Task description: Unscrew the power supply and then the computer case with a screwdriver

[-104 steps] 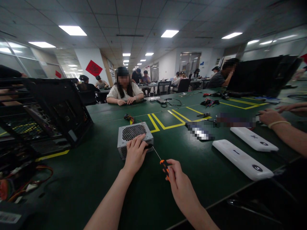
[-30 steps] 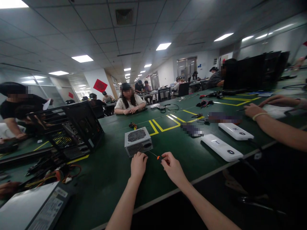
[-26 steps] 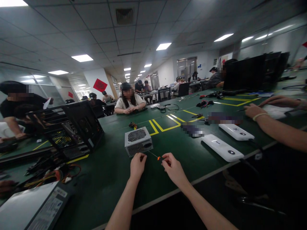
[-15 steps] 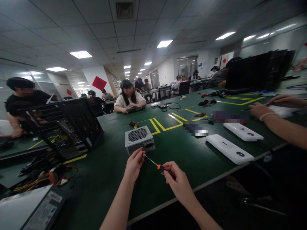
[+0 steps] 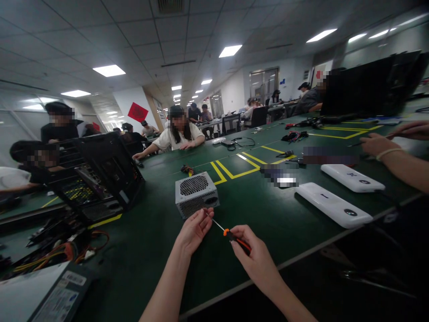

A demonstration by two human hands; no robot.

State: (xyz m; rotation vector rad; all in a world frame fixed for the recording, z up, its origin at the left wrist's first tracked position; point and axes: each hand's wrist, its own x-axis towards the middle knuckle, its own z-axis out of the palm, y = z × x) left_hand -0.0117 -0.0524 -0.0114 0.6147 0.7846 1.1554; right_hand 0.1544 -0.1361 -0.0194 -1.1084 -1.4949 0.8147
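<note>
My right hand (image 5: 250, 250) is closed around the black-and-orange handle of a screwdriver (image 5: 241, 243). The thin metal shaft slants up and left to the fingertips of my left hand (image 5: 194, 230). Those fingers are pinched together at the screwdriver's tip, and whatever lies between them is too small to make out. Just behind my left hand sits a grey computer power supply (image 5: 196, 190) with a honeycomb vent on top and a socket on its near side. My fingertips overlap its lower edge, and I cannot tell whether they touch it. Its bundled cables (image 5: 187, 169) show behind it.
An open black computer case (image 5: 110, 174) stands at the left, near loose cables (image 5: 50, 257) and another power supply (image 5: 50, 290). White power banks (image 5: 331, 205) lie at the right on the green table (image 5: 144, 277). A co-worker's hands (image 5: 382, 145) work at far right.
My hands and the screwdriver have shifted slightly right, still tip to fingers. Across the table, a co-worker has stretched an arm toward the computer case. The view has tilted slightly.
</note>
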